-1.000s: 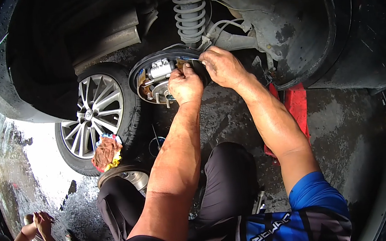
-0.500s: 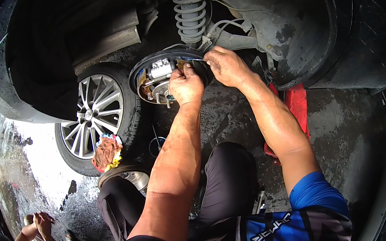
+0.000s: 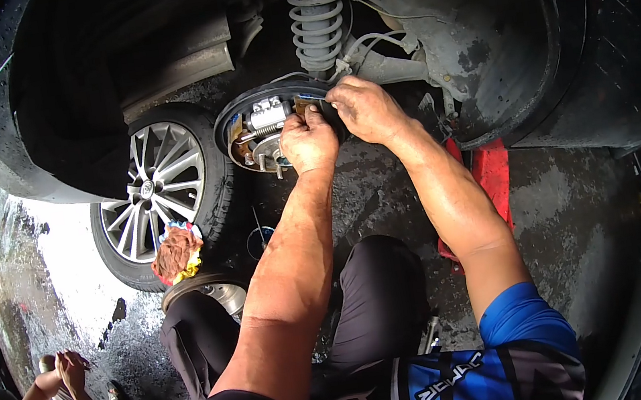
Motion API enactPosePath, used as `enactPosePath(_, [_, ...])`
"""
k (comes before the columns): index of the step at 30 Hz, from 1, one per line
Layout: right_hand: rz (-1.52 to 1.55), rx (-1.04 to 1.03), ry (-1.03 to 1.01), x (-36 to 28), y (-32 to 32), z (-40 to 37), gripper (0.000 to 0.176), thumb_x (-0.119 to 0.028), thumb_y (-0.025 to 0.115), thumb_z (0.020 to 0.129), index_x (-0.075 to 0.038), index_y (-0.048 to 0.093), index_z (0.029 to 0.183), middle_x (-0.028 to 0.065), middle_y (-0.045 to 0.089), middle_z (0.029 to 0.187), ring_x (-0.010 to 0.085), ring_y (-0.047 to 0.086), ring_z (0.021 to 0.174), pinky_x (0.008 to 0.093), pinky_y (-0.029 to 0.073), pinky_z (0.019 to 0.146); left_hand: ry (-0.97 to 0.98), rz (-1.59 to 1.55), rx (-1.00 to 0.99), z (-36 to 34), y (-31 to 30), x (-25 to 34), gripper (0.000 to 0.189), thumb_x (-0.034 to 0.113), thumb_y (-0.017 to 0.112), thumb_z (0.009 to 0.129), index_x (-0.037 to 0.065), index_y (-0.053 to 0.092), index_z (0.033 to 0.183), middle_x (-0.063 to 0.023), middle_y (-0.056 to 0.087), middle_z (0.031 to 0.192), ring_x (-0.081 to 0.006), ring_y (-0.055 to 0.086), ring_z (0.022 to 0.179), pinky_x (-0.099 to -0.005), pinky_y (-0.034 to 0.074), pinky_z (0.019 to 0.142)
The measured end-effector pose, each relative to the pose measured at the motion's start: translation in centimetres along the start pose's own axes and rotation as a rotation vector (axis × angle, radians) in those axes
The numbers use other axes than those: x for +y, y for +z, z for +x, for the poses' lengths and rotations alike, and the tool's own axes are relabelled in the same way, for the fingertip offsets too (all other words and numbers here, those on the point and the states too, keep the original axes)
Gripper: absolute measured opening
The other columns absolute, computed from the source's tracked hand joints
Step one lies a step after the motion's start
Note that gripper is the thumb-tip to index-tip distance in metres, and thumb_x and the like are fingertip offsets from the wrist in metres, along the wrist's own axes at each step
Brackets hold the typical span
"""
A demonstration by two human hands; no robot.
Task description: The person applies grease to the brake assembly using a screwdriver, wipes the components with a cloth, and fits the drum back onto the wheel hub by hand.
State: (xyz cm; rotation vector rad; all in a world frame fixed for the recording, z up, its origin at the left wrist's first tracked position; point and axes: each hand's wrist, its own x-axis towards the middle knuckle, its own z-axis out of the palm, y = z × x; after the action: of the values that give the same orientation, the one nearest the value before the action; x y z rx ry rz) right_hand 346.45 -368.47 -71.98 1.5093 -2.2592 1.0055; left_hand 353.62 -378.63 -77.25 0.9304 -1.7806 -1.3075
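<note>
Now, the brake assembly (image 3: 269, 130) sits upper centre of the frame, the left hand (image 3: 311, 118) at its right side, though I can't tell whether that grip is closed. The right hand (image 3: 332, 100) pinches, fingertips together, by the rim, perhaps on something thin. Coil spring (image 3: 317, 30) above; left of centre, the wheel (image 3: 121, 236) with a crumpled rag (image 3: 175, 253) against it!

Left ground (image 3: 73, 257) glare-white, blown out | wheel well (image 3: 466, 11) dim — deep shadow | edges bowed, corners black
</note>
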Motion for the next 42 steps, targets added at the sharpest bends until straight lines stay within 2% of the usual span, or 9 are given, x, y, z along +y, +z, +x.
enactPosePath(13, [-0.057, -0.031, 0.004, 0.41, -0.74, -0.24, 0.016, 0.001, 0.062, 0.08, -0.001, 0.064, 0.096, 0.0136, 0.063, 0.092, 0.0335, 0.064, 0.084, 0.0393, 0.052, 0.072, -0.012, 0.016, 0.0, -0.02, -0.27, 0.23, 0.032, 0.022, 0.068, 0.086, -0.002, 0.058, 0.068, -0.0162, 0.063, 0.064, -0.0237, 0.059, 0.058, -0.0373, 0.048, 0.061])
enactPosePath(15, [-0.044, -0.012, 0.027, 0.32, -1.02, -0.53, 0.016, 0.001, 0.062, 0.081, -0.001, 0.064, 0.096, 0.0138, 0.062, 0.092, 0.0338, 0.064, 0.083, 0.0393, 0.052, 0.072, 0.051, 0.003, 0.033, -0.01, -0.12, 0.08, 0.031, 0.022, 0.067, 0.084, -0.001, 0.059, 0.067, -0.0212, 0.063, 0.065, -0.0368, 0.062, 0.061, -0.0438, 0.049, 0.062])
enactPosePath(25, [-0.017, -0.013, 0.07, 0.26, -0.97, -0.44, 0.015, 0.001, 0.061, 0.081, 0.0, 0.064, 0.096, 0.0149, 0.062, 0.092, 0.0341, 0.063, 0.085, 0.0395, 0.052, 0.073, 0.046, -0.019, 0.03, -0.16, -0.08, 0.12, 0.032, 0.023, 0.067, 0.084, -0.001, 0.058, 0.065, -0.021, 0.062, 0.064, -0.0366, 0.061, 0.06, -0.044, 0.048, 0.06])
enactPosePath(27, [-0.066, -0.042, 0.059, 0.13, -0.51, -0.2, 0.015, 0.0, 0.06, 0.083, 0.001, 0.064, 0.097, 0.0155, 0.063, 0.093, 0.0343, 0.064, 0.086, 0.0397, 0.053, 0.074, -0.003, -0.005, -0.006, -0.03, -0.05, -0.05, 0.033, 0.022, 0.068, 0.086, -0.002, 0.057, 0.067, -0.0149, 0.063, 0.063, -0.0211, 0.057, 0.057, -0.0362, 0.048, 0.059])
enactPosePath(31, [-0.036, -0.055, 0.11, -0.21, -0.7, -0.22, 0.015, -0.001, 0.059, 0.084, 0.001, 0.064, 0.098, 0.0159, 0.063, 0.095, 0.0343, 0.064, 0.087, 0.0397, 0.053, 0.076, 0.03, 0.003, 0.009, 0.12, -0.04, -0.18, 0.032, 0.022, 0.068, 0.087, -0.002, 0.057, 0.067, -0.0148, 0.063, 0.063, -0.021, 0.057, 0.056, -0.0363, 0.048, 0.059])
enactPosePath(33, [-0.064, -0.056, 0.13, -0.26, -0.59, -0.23, 0.015, -0.002, 0.059, 0.085, 0.001, 0.064, 0.098, 0.0163, 0.063, 0.095, 0.0343, 0.064, 0.088, 0.0399, 0.053, 0.076, 0.027, -0.043, 0.029, -0.1, 0.02, -0.11, 0.032, 0.023, 0.067, 0.084, -0.001, 0.058, 0.065, -0.0202, 0.062, 0.062, -0.0359, 0.061, 0.059, -0.0432, 0.048, 0.059])
enactPosePath(37, [-0.065, -0.031, 0.121, 0.09, -0.28, -0.28, 0.015, -0.002, 0.058, 0.085, 0.001, 0.063, 0.099, 0.0164, 0.063, 0.095, 0.034, 0.064, 0.087, 0.0399, 0.053, 0.076, 0.008, -0.089, 0.016, 0.01, 0.04, -0.21, 0.031, 0.023, 0.067, 0.084, -0.001, 0.059, 0.066, -0.0202, 0.062, 0.063, -0.0353, 0.061, 0.059, -0.043, 0.048, 0.059])
enactPosePath(40, [0.044, -0.015, 0.127, 0.01, -0.52, -0.36, 0.015, -0.002, 0.057, 0.085, 0.001, 0.063, 0.099, 0.0167, 0.063, 0.094, 0.0343, 0.064, 0.086, 0.0392, 0.053, 0.074, 0.005, -0.028, 0.006, 0.07, -0.04, -0.16, 0.031, 0.022, 0.067, 0.085, -0.001, 0.059, 0.066, -0.02, 0.063, 0.064, -0.0347, 0.062, 0.059, -0.0429, 0.048, 0.059])
enactPosePath(42, [0.044, 0.018, 0.084, -0.21, -0.33, -0.17, 0.017, -0.002, 0.057, 0.084, -0.002, 0.065, 0.099, 0.0154, 0.064, 0.094, 0.0353, 0.064, 0.088, 0.0411, 0.053, 0.076, -0.01, -0.063, -0.015, -0.06, -0.1, 0.02, 0.031, 0.022, 0.067, 0.087, -0.002, 0.059, 0.069, -0.0154, 0.064, 0.065, -0.021, 0.059, 0.057, -0.036, 0.048, 0.059])
